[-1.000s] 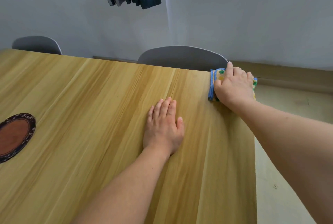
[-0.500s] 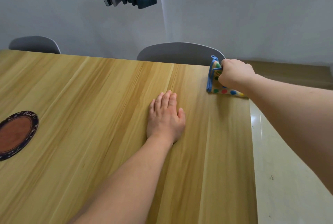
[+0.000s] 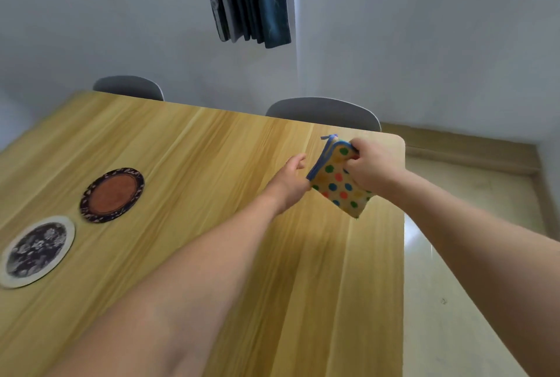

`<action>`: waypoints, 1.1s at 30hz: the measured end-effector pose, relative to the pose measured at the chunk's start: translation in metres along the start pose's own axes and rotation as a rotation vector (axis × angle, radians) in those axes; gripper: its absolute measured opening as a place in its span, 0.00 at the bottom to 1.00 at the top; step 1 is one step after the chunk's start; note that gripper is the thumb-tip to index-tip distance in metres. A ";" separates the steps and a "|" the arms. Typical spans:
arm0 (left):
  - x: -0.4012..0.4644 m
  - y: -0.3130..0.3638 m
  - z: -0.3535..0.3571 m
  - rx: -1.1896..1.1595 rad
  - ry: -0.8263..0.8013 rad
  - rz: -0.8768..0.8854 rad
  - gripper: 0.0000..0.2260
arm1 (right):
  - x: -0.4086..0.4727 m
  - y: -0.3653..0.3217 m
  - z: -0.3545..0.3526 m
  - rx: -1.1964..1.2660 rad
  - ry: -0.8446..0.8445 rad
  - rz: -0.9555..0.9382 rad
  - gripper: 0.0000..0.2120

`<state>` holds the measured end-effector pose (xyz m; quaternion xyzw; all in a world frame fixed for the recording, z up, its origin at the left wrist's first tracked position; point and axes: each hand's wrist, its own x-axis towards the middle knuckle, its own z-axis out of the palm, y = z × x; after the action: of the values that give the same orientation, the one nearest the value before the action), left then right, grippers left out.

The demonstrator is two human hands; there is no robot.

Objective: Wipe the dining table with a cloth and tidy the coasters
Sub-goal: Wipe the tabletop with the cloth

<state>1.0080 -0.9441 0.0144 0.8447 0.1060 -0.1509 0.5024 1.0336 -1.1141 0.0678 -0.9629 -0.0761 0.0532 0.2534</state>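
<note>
Cloth [image 3: 339,187] — dotted, blue-edged — gripped in right hand [image 3: 371,166], lifted above wooden counter [image 3: 212,164] near far corner; left hand [image 3: 289,181] beside it, fingers relaxed. Two coasters [image 3: 112,194] at left.

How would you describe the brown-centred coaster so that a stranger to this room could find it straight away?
Start at the wooden dining table and look to its left part, where two round coasters lie side by side. The brown-centred coaster is the farther one, with a dark patterned rim; the floral coaster beside it has a pale rim.
</note>
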 end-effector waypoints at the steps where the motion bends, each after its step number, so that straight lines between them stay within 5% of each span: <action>1: -0.020 0.005 -0.008 -0.035 -0.027 0.002 0.30 | -0.017 -0.014 -0.003 0.056 -0.072 0.018 0.05; 4: -0.087 0.014 -0.036 -0.109 -0.058 -0.011 0.24 | -0.072 -0.057 -0.008 0.159 -0.245 0.063 0.08; 11: -0.228 -0.001 -0.103 -0.053 0.037 -0.042 0.09 | -0.179 -0.150 -0.005 0.201 -0.312 0.022 0.18; 19: -0.318 -0.084 -0.227 0.001 0.037 -0.032 0.02 | -0.237 -0.260 0.049 0.023 -0.592 0.209 0.12; 26: -0.360 -0.147 -0.359 -0.224 0.107 -0.136 0.06 | -0.254 -0.383 0.122 0.869 -0.625 0.410 0.08; 33: -0.385 -0.205 -0.444 -0.409 0.280 -0.205 0.10 | -0.247 -0.475 0.194 0.895 -0.721 0.458 0.08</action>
<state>0.6470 -0.4669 0.1858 0.7231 0.2876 -0.0580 0.6253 0.7071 -0.6554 0.1511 -0.6765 0.0813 0.4550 0.5733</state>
